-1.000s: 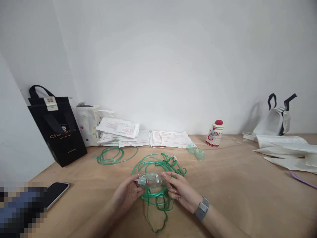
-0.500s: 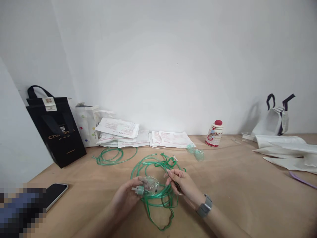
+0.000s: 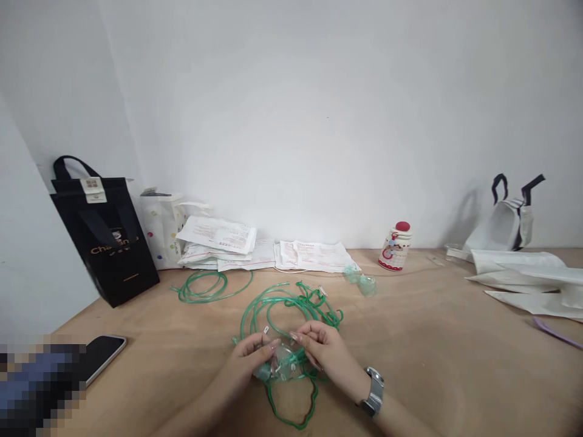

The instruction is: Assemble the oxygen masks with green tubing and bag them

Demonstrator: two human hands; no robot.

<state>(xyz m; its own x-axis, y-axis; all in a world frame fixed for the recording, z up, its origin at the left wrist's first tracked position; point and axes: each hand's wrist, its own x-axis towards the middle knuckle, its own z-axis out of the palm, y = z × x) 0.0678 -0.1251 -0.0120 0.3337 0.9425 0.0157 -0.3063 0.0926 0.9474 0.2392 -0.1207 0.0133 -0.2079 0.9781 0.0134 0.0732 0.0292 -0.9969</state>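
My left hand (image 3: 255,353) is closed on a clear plastic oxygen mask (image 3: 285,363), thumb on top, near its pale green connector. At the mask's right edge my right hand (image 3: 319,343), with a watch on the wrist, is pinched thumb to finger; whatever is between the fingertips is too small to tell. A green elastic strap (image 3: 294,423) hangs in a loop below the mask. Under and behind both hands lies coiled green tubing (image 3: 248,312), with more tangled green strap (image 3: 334,317) to its right.
Another green tubing coil (image 3: 200,297) lies left. Behind are printed white packets (image 3: 314,256), two small clear green-tinted pieces (image 3: 367,284) and a bottle (image 3: 395,247). A black bag (image 3: 107,243) and a phone (image 3: 105,358) are left; white wrappers (image 3: 523,273) lie right.
The mask has turned and come slightly lower. My left thumb now lies over it. My right hand has moved left and down to the mask's edge.
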